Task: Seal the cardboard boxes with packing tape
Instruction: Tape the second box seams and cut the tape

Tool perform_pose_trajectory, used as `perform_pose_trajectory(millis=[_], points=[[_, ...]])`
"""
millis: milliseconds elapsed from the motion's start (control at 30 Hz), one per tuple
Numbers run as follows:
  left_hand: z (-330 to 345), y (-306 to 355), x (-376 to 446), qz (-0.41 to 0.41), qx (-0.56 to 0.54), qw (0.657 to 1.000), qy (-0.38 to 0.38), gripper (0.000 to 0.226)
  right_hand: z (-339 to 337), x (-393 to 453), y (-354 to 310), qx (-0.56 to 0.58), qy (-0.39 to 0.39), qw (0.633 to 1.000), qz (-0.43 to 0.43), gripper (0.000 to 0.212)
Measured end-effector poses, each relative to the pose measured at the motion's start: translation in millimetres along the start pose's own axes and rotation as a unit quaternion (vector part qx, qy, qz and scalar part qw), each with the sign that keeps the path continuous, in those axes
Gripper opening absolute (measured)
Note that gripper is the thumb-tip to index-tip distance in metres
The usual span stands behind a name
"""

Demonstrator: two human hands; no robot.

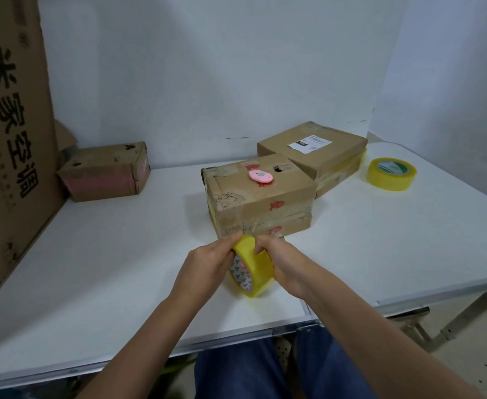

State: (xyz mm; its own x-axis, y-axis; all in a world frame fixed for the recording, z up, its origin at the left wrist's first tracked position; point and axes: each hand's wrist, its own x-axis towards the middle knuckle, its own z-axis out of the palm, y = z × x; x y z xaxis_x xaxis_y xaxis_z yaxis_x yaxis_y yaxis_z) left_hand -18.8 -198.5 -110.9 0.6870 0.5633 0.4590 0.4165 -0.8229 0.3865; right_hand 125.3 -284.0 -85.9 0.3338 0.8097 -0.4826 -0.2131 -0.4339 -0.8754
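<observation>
Packing tape is what we have in both hands: a yellow roll [252, 267] held on edge just above the desk [107, 254], close to the near face of the middle box [261, 203]. We judge the roll light and stiff, its core rigid enough to grip hard, but the film itself thin, sticky and quick to fold back on itself.

Going left to right, a tall printed carton [12, 139] leans at the far left edge. Beside it a small worn box [105, 172] sits by the wall, flaps shut, contents hidden. Our left hand [207, 263] curls round the left side of the roll, fingertips pinching at its top rim. Our right hand [282, 264] wraps the right side, thumb pressed on the outer band; it looks as if we are feeling for the loose end, though we cannot see that end.

The middle box is closed, patched with old tape, with a small hole in its top; what is inside we cannot tell. A pink cutter [260, 177] rests on its lid. We would take such a box by its lower edges, as the cardboard looks soft and tired.

Behind and to the right, touching it, is a flatter box [314, 151] with a white label, also closed. Further right a second yellow tape roll [391, 173] lies flat on the desk, well apart from our hands.
</observation>
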Motion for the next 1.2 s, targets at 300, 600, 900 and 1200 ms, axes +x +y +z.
perform_pose_trajectory(millis=[300,600,900,1200], points=[[6,-7,4,-0.078,-0.071,0.994,-0.012,0.041,-1,-1,1,0.047,-0.011,0.999,0.0,0.043],[1,-4,9,-0.058,-0.088,0.994,-0.035,0.044,-2,2,9,0.074,-0.049,0.996,-0.011,0.025],[-8,14,8,0.098,0.024,0.995,-0.007,0.023,-5,-1,1,0.09,0.015,0.995,-0.036,0.031],[-10,23,13,0.118,0.089,0.989,0.026,0.004,-1,1,1,0.077,0.037,0.995,-0.05,0.036]])
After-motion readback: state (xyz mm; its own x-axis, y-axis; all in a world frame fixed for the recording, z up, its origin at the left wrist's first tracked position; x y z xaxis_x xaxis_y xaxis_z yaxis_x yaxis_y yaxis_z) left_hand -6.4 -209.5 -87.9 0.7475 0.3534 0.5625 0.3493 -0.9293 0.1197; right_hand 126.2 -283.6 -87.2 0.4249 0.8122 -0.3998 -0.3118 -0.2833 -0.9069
